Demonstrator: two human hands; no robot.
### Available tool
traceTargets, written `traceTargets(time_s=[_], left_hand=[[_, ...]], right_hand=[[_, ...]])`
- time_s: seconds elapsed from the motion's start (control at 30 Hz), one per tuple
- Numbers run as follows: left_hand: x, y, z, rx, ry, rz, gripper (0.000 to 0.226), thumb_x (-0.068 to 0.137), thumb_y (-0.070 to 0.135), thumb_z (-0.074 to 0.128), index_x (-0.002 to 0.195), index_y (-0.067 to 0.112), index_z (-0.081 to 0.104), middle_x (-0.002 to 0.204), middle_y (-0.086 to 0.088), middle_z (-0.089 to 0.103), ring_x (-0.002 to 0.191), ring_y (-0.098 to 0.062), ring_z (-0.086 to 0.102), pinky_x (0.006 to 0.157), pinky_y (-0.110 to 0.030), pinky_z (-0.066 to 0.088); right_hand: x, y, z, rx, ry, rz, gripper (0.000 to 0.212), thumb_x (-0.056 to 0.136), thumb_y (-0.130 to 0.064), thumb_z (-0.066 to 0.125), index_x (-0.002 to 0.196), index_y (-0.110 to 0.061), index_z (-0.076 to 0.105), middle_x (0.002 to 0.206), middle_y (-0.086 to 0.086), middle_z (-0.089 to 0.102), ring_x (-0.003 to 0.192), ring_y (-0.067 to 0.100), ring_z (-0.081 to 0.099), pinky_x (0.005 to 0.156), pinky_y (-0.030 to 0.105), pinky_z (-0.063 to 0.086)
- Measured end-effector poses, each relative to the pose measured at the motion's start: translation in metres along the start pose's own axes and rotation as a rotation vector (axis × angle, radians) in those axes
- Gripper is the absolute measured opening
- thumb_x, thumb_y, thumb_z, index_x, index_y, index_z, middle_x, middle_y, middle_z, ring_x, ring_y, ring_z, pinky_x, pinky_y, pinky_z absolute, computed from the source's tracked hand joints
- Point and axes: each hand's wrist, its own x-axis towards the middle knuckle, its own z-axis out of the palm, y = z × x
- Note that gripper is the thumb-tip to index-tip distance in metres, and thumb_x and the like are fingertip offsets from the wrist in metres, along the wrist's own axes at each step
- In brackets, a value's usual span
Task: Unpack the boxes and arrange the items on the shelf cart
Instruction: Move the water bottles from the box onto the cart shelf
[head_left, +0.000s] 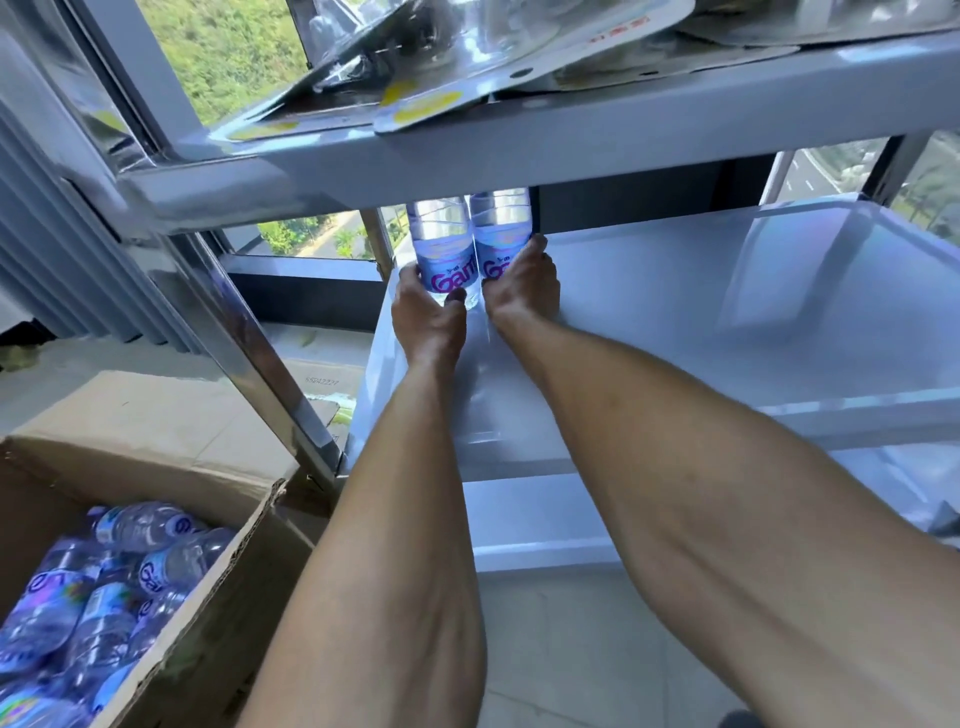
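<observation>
Two clear water bottles with blue labels stand upright side by side at the far left corner of the cart's middle shelf (675, 332). My left hand (426, 312) grips the left bottle (442, 244) around its base. My right hand (524, 286) grips the right bottle (501, 234) from its right side. The bottles' tops are hidden behind the upper shelf (571, 135). An open cardboard box (208, 587) at the lower left holds several more of the same bottles (104, 582).
Blister-packed items (441, 78) lie piled on the upper shelf. A metal cart post (249, 332) slants between the box and the shelf. A lower shelf (540, 514) shows beneath. A window and vertical blinds (78, 260) stand behind the cart.
</observation>
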Motion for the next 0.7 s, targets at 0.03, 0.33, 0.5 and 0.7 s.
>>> traceTargets(time_s=[0.03,0.33,0.5,0.7], left_hand=[[-0.001,-0.001,0.0,-0.006,-0.001,-0.001,0.042,0.08,0.015,0.071,0.119,0.008,0.056,0.115,-0.009,0.066,0.107,-0.028,0.06,0.082,-0.026,0.04],[0.001,0.001,0.004,0.055,0.082,-0.139,0.043,0.091,0.019,0.062,0.13,0.004,0.05,0.124,-0.018,0.059,0.118,-0.034,0.053,0.093,-0.035,0.039],[0.002,-0.001,0.006,0.097,0.064,-0.148,0.03,0.093,0.025,0.061,0.113,0.003,0.058,0.115,-0.016,0.063,0.109,-0.034,0.057,0.087,-0.036,0.042],[-0.015,0.007,-0.019,0.178,-0.035,-0.061,0.031,0.093,0.017,0.053,0.123,0.008,0.058,0.121,-0.016,0.062,0.113,-0.035,0.056,0.089,-0.034,0.041]], right_hand=[[0.004,-0.001,0.001,-0.004,-0.02,0.01,0.057,0.086,-0.026,0.066,0.134,-0.013,0.037,0.128,0.008,0.057,0.118,0.028,0.057,0.093,0.037,0.047],[-0.001,0.016,0.014,-0.069,0.048,-0.06,0.072,0.086,-0.027,0.069,0.144,-0.011,0.032,0.13,0.01,0.056,0.115,0.028,0.059,0.094,0.035,0.045],[0.0,0.018,0.017,-0.079,0.055,-0.087,0.071,0.086,-0.026,0.069,0.144,-0.008,0.032,0.128,0.012,0.059,0.115,0.029,0.059,0.095,0.036,0.045],[-0.019,0.015,-0.002,-0.285,0.093,0.007,0.067,0.085,-0.038,0.064,0.14,-0.013,0.036,0.136,0.014,0.049,0.128,0.032,0.043,0.111,0.046,0.025]])
